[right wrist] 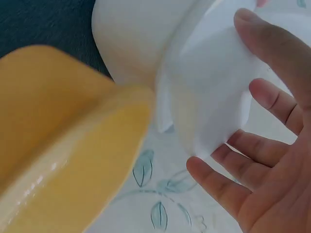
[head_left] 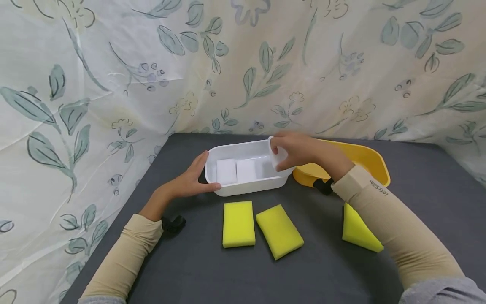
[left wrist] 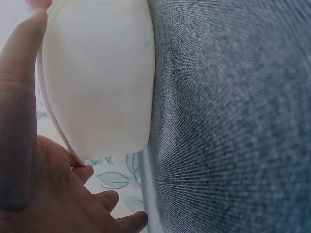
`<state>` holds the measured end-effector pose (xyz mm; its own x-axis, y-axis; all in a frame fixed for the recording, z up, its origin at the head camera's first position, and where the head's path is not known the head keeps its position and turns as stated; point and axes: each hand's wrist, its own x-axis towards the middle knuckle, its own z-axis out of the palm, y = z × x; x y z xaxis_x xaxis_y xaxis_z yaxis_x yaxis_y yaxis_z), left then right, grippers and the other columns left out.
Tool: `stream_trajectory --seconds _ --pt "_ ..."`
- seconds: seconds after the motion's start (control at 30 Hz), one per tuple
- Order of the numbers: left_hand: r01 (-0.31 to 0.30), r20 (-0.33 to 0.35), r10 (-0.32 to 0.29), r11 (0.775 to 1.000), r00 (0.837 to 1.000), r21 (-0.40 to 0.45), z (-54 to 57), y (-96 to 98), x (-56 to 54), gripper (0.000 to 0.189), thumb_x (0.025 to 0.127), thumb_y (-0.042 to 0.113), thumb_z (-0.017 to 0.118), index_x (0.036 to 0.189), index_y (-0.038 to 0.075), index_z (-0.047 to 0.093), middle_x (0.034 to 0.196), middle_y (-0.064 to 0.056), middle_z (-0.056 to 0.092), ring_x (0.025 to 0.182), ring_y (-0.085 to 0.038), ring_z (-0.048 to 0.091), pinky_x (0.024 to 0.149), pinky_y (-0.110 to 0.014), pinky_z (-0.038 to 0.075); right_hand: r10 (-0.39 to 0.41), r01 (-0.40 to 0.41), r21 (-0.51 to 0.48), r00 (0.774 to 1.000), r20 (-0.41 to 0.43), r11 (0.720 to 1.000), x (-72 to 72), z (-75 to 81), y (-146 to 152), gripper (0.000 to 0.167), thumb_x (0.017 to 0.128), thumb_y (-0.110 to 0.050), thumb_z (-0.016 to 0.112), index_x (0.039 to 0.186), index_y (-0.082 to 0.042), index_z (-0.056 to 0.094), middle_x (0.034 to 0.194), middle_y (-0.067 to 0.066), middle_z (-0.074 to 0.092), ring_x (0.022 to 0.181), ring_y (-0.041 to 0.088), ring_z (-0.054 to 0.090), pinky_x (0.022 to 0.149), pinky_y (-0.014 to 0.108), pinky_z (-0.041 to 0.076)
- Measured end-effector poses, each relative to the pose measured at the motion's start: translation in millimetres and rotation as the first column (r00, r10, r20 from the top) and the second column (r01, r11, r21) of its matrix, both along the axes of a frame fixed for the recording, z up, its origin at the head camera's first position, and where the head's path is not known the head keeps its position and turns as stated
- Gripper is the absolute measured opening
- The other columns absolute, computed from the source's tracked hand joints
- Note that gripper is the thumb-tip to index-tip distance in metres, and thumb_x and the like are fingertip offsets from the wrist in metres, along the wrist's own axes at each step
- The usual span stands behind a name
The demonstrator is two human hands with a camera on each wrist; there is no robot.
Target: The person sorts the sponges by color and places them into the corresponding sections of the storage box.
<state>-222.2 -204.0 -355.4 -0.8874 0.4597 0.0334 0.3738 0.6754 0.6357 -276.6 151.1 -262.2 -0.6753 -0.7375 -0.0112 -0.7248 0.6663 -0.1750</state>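
Observation:
A white oblong tub stands toward the back of the table, with two white sponges lying side by side in its left part. My left hand is at the tub's left end, fingers spread, thumb along the near rim and fingertips touching the end. At the right end, my right hand pinches another white sponge between thumb and fingertips. That sponge is held tilted on edge over the tub's right end.
A yellow tub stands to the right, close against the white one and partly behind my right forearm. Two yellow sponges lie in front of the white tub. Another yellow sponge sits partly under my right sleeve. A patterned cloth hangs behind.

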Motion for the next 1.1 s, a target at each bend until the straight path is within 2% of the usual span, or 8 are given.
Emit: stream_trajectory --seconds 0.17,0.27,0.53,0.77,1.1 --pt "-0.014 0.003 0.014 1.0 1.0 0.002 0.5 -1.3 0.9 0.116 0.086 0.049 0.073 0.16 0.009 -0.008 0.166 -0.012 -0.005 0.149 -0.033 0.005 0.113 -0.062 0.018 0.002 -0.003 0.02 0.999 0.049 1.0 -5.9 -5.4 -19.5 0.04 0.076 -0.03 0.09 0.099 -0.015 0.061 0.1 0.003 0.058 0.092 0.025 0.052 0.078 0.036 0.048" --pt "-0.017 0.001 0.017 1.0 1.0 -0.002 0.8 -1.5 1.1 0.116 0.087 0.049 0.072 0.16 0.008 -0.008 0.166 -0.012 -0.005 0.15 -0.032 0.004 0.114 -0.062 0.018 0.004 -0.009 0.066 0.997 0.076 0.998 -7.1 -9.7 -28.9 0.04 0.077 -0.032 0.089 0.101 -0.015 0.062 0.102 0.003 0.06 0.094 0.024 0.053 0.08 0.033 0.05" --pt "-0.008 0.001 0.008 1.0 1.0 0.001 -1.0 -1.0 0.0 0.116 0.086 0.048 0.073 0.16 0.009 -0.007 0.166 -0.011 -0.003 0.149 -0.032 0.007 0.113 -0.062 0.02 -0.023 -0.001 0.15 0.987 0.159 0.989 -6.6 -21.9 -41.0 0.036 0.081 -0.031 0.086 0.102 -0.014 0.062 0.096 0.003 0.059 0.088 0.021 0.056 0.076 0.027 0.05" --pt "-0.012 0.008 0.012 1.0 1.0 0.0 -0.6 -0.2 0.5 0.117 0.086 0.049 0.073 0.16 0.009 -0.007 0.166 -0.012 -0.004 0.149 -0.032 0.007 0.113 -0.061 0.019 -0.043 0.01 0.201 0.986 0.158 0.979 -10.7 -33.2 -44.8 0.028 0.085 -0.025 0.083 0.104 -0.016 0.064 0.097 0.003 0.061 0.089 0.021 0.056 0.081 0.028 0.051" --pt "-0.011 0.006 0.011 1.0 1.0 -0.004 -1.4 0.0 -0.2 0.117 0.086 0.051 0.073 0.16 0.009 -0.007 0.166 -0.011 -0.004 0.149 -0.032 0.007 0.113 -0.061 0.02 -0.036 0.006 0.171 0.984 0.172 0.985 -13.4 -43.6 -45.1 0.021 0.086 -0.017 0.081 0.103 -0.016 0.067 0.099 0.002 0.063 0.092 0.022 0.057 0.086 0.031 0.05"
